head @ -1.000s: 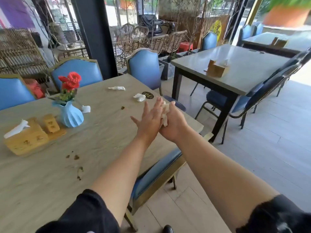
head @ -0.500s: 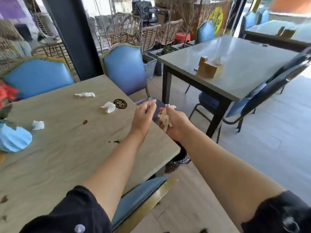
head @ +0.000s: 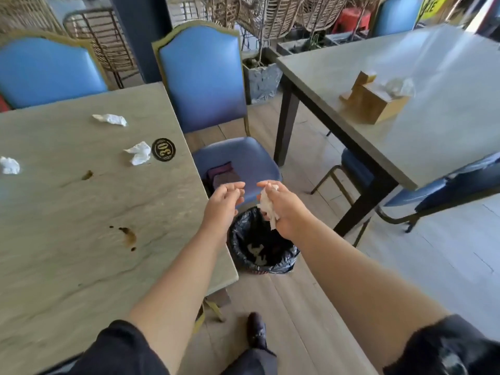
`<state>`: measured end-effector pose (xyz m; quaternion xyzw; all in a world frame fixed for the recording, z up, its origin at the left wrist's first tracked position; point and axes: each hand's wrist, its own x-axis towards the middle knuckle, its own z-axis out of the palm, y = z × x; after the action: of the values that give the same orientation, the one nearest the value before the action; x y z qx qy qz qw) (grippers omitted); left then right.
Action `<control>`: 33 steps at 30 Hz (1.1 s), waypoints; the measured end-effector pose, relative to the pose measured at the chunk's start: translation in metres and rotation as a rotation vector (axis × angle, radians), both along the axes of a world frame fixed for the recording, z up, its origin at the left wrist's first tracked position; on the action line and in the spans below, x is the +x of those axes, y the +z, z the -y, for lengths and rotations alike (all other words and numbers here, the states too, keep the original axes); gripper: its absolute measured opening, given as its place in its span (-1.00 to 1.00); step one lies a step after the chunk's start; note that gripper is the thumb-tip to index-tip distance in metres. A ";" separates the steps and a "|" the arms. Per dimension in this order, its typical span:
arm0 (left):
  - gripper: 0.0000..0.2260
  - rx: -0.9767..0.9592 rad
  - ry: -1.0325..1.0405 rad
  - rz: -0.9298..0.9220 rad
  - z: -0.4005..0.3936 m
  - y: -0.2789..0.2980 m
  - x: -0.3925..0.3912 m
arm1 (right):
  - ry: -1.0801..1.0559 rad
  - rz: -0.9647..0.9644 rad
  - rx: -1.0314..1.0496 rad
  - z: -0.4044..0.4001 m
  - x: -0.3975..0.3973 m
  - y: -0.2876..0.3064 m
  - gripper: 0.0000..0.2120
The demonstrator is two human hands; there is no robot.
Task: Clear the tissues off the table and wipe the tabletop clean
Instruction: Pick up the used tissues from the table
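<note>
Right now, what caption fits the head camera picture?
Right hand holds crumpled tissues over the black-lined bin; three tissues remain on the table.

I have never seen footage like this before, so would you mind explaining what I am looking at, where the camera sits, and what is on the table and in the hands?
There is no machine here: a person wears a camera on the head, looking down at their own bare arms. The right hand grips a wad of used tissues above a bin lined with a black bag on the floor. The left hand holds nothing, its fingers loosely curled. On the table lie three crumpled tissues, brown spill stains and a round number disc. Blue chairs stand around it.
</note>
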<state>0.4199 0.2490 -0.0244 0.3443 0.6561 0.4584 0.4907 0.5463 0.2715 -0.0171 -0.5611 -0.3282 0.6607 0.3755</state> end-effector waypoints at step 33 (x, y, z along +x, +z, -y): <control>-0.79 -0.311 0.372 -0.200 -0.192 -0.170 0.032 | 0.562 0.331 -0.202 -0.248 0.018 -0.171 -0.76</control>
<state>0.4519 0.4414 -0.1942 0.1817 0.8159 0.3982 0.3777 0.5640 0.5194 -0.1881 -0.5828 -0.4595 0.6673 0.0628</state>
